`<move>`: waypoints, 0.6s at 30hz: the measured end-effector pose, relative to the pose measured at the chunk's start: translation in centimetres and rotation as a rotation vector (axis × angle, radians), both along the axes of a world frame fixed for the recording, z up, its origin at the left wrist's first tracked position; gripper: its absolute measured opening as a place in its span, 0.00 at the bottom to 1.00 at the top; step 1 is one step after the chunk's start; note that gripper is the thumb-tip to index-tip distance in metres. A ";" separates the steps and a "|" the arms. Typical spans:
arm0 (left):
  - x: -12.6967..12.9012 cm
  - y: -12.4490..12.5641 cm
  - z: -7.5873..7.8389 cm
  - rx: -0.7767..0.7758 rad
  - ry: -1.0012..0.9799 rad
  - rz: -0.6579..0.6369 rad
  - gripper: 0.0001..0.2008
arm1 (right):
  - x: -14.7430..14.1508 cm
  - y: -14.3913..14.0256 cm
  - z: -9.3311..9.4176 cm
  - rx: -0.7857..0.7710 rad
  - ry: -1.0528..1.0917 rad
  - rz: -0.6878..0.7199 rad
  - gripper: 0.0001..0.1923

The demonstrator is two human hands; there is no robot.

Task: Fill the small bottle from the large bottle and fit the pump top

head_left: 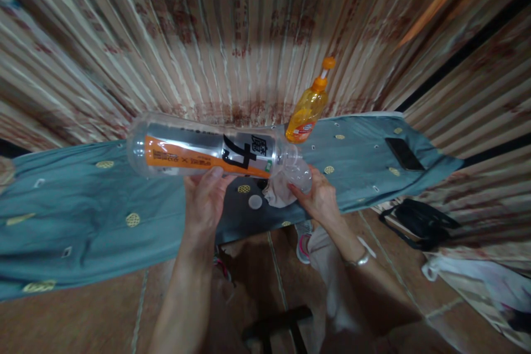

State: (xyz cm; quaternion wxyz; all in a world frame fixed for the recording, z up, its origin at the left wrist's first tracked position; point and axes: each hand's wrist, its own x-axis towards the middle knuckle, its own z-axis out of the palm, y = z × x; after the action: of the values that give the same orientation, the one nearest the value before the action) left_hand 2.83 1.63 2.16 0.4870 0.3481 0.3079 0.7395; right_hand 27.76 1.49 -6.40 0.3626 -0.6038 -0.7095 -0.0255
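My left hand [206, 199] grips a large clear plastic bottle [199, 146] with an orange and black label, held on its side above a table under a blue-grey cloth [91, 215]. The bottle's neck points right, toward my right hand [319, 199]. That hand holds a small clear plastic piece [299, 174] and a pale crumpled rag [279, 193] against the bottle's mouth. A small white cap [255, 202] lies on the cloth just below the bottle.
An orange dish-soap bottle [307, 108] stands at the back of the table against a striped curtain [249, 38]. A dark phone [404, 154] lies on the cloth at right. A black bag [423, 224] and a white bag [468, 276] sit on the tiled floor.
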 end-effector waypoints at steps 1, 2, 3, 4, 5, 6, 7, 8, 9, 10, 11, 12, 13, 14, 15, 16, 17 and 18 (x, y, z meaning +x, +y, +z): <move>0.0 0.0 0.0 0.007 -0.002 -0.008 0.12 | 0.0 0.0 0.0 0.004 -0.002 -0.003 0.32; 0.0 0.0 0.0 0.014 -0.003 -0.015 0.12 | 0.0 0.0 0.0 0.008 -0.004 -0.003 0.32; 0.0 0.0 0.0 0.021 -0.002 -0.021 0.12 | -0.1 0.0 0.0 0.012 -0.005 -0.002 0.32; 0.0 0.0 0.1 0.025 -0.001 -0.023 0.12 | -0.1 0.0 0.0 0.016 -0.006 -0.001 0.32; 0.0 0.0 0.1 0.026 -0.001 -0.022 0.13 | 0.0 0.0 -0.1 0.017 -0.007 0.000 0.32; 0.0 0.0 0.2 0.024 -0.001 -0.019 0.13 | 0.0 0.0 -0.1 0.017 -0.008 0.001 0.32; 0.0 0.0 0.2 0.021 -0.002 -0.017 0.13 | 0.0 0.0 -0.2 0.017 -0.009 0.004 0.32; 0.0 0.0 0.2 0.018 -0.004 -0.016 0.13 | 0.0 0.0 -0.2 0.017 -0.010 0.006 0.32; 0.0 0.0 0.2 0.014 -0.006 -0.016 0.13 | 0.1 0.0 -0.2 0.017 -0.011 0.008 0.31; 0.0 0.0 0.2 0.010 -0.008 -0.016 0.13 | 0.1 0.0 -0.2 0.018 -0.013 0.010 0.31; 0.0 0.0 0.2 0.008 -0.011 -0.014 0.14 | 0.1 0.0 -0.3 0.019 -0.014 0.013 0.31; 0.0 -0.1 0.2 0.005 -0.015 -0.013 0.14 | 0.1 0.0 -0.3 0.021 -0.015 0.013 0.30; 0.1 -0.1 0.3 0.003 -0.019 -0.009 0.14 | 0.1 0.0 -0.3 0.024 -0.017 0.011 0.30; 0.1 -0.1 0.3 0.002 -0.021 -0.006 0.14 | 0.0 0.0 -0.3 0.027 -0.018 0.008 0.30; 0.1 -0.1 0.3 -0.001 -0.021 -0.003 0.14 | 0.0 0.0 -0.3 0.029 -0.018 0.004 0.30; 0.1 -0.2 0.4 -0.004 -0.019 -0.004 0.14 | 0.0 0.0 -0.3 0.030 -0.017 0.002 0.30; 0.1 -0.2 0.4 -0.006 -0.014 -0.007 0.14 | 0.0 0.0 -0.3 0.031 -0.015 0.000 0.30; 0.1 -0.2 0.5 -0.008 -0.011 -0.010 0.15 | -0.1 0.0 -0.2 0.028 -0.013 -0.001 0.30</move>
State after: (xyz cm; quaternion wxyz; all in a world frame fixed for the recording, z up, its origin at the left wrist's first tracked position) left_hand 2.91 1.42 2.62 0.4937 0.3439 0.3063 0.7377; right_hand 27.70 1.49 -6.64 0.3666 -0.5987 -0.7111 -0.0397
